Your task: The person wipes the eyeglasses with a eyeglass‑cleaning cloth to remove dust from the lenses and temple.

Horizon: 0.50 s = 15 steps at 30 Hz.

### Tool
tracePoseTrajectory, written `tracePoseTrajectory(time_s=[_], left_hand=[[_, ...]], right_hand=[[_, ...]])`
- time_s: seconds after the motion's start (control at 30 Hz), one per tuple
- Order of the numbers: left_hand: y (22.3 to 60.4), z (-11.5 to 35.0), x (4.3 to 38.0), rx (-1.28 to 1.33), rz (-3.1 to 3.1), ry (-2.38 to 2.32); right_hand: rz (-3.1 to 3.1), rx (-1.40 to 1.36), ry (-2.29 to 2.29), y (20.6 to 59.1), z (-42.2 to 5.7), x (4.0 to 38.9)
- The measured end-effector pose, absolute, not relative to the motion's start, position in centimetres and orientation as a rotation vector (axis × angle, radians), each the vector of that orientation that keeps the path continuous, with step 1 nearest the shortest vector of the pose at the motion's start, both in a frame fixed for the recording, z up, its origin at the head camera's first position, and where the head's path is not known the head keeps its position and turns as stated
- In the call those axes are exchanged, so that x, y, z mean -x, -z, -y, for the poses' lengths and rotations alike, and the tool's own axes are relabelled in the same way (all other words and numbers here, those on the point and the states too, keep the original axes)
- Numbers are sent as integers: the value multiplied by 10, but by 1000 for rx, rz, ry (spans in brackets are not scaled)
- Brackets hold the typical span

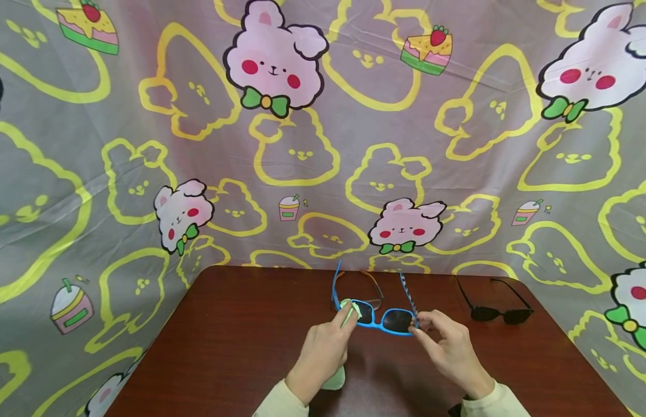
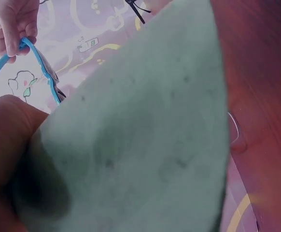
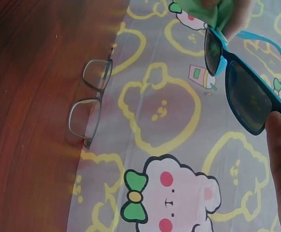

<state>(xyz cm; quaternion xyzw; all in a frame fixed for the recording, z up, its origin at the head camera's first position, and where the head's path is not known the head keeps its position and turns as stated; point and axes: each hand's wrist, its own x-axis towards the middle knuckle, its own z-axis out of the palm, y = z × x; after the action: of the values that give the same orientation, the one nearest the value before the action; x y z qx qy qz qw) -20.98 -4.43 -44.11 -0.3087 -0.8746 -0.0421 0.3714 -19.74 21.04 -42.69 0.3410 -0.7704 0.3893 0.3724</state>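
Note:
Blue-framed sunglasses [image 1: 397,322] with dark lenses are held up over the table, their temples pointing away. My right hand [image 1: 450,347] pinches them at the hinge corner on the right; in the right wrist view its fingers [image 3: 278,145] lie at the frame's edge. With my left hand [image 1: 323,353] I pinch a light green cloth [image 1: 350,311] against the left lens, thumb and fingers folded round that corner. The cloth [image 2: 145,121] hangs below the left hand and fills most of the left wrist view. Part of the left lens is hidden behind it.
Clear-lens eyeglasses [image 3: 85,101] lie on the brown table [image 1: 239,341] behind the held pair. Black sunglasses [image 1: 500,314] lie at the right, temples toward the back. A patterned curtain [image 1: 302,162] hangs round the table's back and sides.

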Motion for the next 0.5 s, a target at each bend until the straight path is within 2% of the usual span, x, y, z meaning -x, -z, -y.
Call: tracePoseTrajectory(time_s=[0.5], left_hand=[[435,43,207,846,2311,213]], right_hand=[[2014,-879,-1016,427,-212,195]])
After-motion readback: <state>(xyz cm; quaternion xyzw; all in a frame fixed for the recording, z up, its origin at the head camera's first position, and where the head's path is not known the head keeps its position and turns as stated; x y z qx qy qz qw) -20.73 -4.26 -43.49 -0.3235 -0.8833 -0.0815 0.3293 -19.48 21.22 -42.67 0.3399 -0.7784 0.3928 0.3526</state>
